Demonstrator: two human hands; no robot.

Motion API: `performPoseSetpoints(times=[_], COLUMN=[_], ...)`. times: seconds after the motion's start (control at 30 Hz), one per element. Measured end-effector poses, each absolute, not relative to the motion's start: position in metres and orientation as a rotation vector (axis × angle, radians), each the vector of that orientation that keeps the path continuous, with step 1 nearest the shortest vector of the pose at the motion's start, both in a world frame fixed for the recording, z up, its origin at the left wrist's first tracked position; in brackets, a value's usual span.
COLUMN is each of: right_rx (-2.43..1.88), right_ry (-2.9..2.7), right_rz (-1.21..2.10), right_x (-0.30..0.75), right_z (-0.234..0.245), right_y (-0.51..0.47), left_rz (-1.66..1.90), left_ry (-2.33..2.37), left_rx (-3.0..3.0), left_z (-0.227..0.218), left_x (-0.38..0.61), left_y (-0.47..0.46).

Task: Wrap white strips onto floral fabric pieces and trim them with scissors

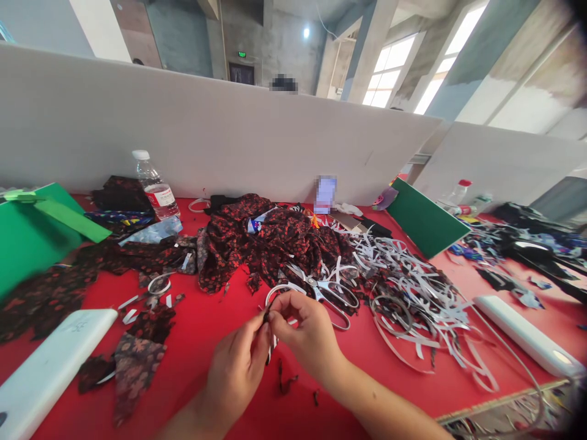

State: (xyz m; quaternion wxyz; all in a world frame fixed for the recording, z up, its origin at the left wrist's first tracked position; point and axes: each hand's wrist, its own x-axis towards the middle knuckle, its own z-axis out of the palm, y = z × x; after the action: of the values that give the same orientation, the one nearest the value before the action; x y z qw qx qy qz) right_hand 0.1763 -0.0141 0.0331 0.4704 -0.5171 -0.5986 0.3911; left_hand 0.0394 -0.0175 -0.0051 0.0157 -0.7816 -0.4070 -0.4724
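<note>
As our left hand (pixel 238 360) and right hand (pixel 305 330) pinch a dark strip (pixel 266 316), careless pulling could bump the scissors (pixel 324 286) just beyond them

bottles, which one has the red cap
The right-hand bottle, beyond the dark green panel: its red cap sets it apart from the left-hand bottle, whose cap is white.

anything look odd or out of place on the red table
Yes, the white strips: they sprawl in a tangled heap right of the scissors, which looks untidy. No spilled liquid stands out.
</note>
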Motion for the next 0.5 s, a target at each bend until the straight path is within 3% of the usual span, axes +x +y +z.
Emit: performPoseSetpoints(times=[0.5], right_rx=[-1.31], right_ry=[-1.485], right_rz=[0.855], right_x=[0.1733], right_z=[0.0358], right_y=[-0.0193], left_rz=[-1.454], left_ry=[-1.266], left_rx=[-2.467], left_z=[-0.0063], left_x=[0.0357], left_y=[-0.0183])
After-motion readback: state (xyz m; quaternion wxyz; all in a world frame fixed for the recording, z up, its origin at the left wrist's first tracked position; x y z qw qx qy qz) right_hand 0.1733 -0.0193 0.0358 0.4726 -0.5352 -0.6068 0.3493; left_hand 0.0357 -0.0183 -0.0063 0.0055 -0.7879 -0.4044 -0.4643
